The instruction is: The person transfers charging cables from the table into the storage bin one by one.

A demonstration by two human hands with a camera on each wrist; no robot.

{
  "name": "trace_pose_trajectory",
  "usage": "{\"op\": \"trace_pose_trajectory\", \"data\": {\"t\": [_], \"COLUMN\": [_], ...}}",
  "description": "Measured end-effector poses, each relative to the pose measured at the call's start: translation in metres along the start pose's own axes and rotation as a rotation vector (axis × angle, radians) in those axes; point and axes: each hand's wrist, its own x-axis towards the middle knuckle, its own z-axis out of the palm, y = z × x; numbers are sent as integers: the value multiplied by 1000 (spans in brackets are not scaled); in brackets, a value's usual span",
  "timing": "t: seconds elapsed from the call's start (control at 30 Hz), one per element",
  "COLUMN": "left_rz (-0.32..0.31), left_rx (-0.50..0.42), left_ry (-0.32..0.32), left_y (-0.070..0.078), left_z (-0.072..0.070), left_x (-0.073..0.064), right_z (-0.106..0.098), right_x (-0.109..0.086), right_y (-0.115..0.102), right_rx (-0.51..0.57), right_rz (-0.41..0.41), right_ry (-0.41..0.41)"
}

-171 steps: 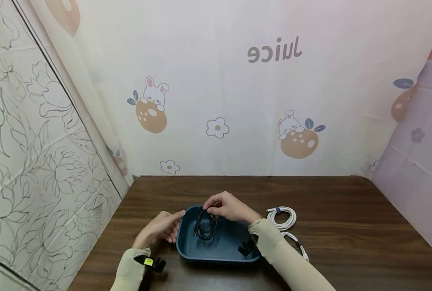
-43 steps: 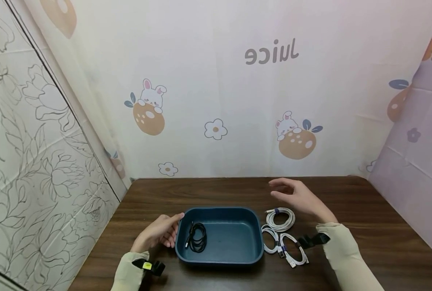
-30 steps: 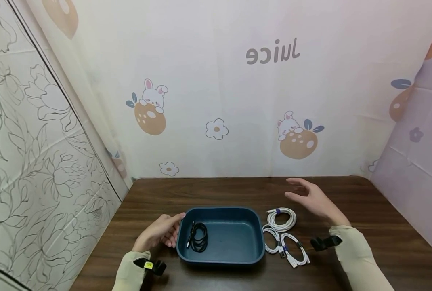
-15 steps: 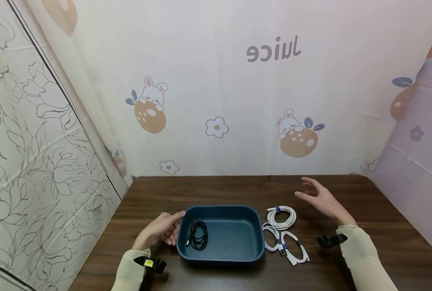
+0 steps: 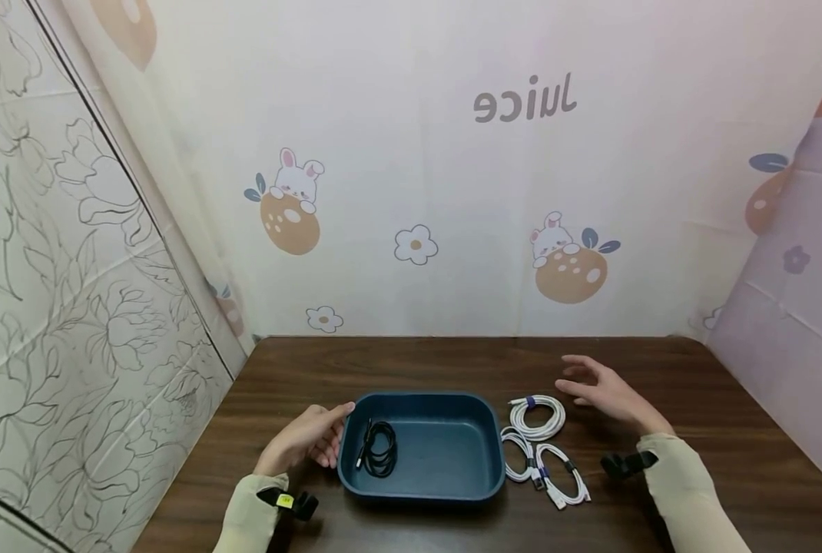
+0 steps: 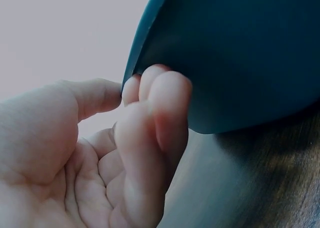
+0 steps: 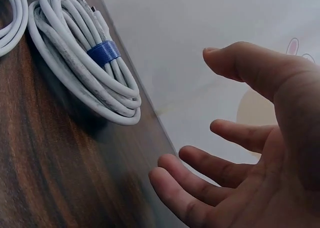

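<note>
My left hand holds the left rim of a dark blue rectangular tray; in the left wrist view the thumb meets the rim and the fingers bend against the outer wall. Inside the tray, at its left end, lies a coiled black cable. My right hand is held in the air with fingers spread and nothing in it, just right of a coiled white cable. A blue strap binds that coil in the right wrist view.
Two smaller white cable coils lie nearer me, one against the tray's right side and one further right. The brown wooden table ends at a printed cloth backdrop; a floral cloth hangs at left.
My right hand has laid the black cable in the tray, let go and moved right past the white coils; in the last half second it dips slightly nearer. My left hand stays on the tray.
</note>
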Motion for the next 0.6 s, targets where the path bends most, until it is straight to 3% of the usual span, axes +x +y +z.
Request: {"op": "trace_pose_trajectory", "data": {"t": [0.3, 0.6], "left_rz": [-2, 4], "left_rx": [-6, -17], "left_ry": [14, 6], "left_y": [1, -1], "left_z": [1, 1], "left_x": [-2, -1], "right_z": [6, 10], "right_x": [1, 3], "right_y": [2, 0], "right_rx": [127, 74], "right_rz": [-1, 28], "right_ry": [-86, -128]}}
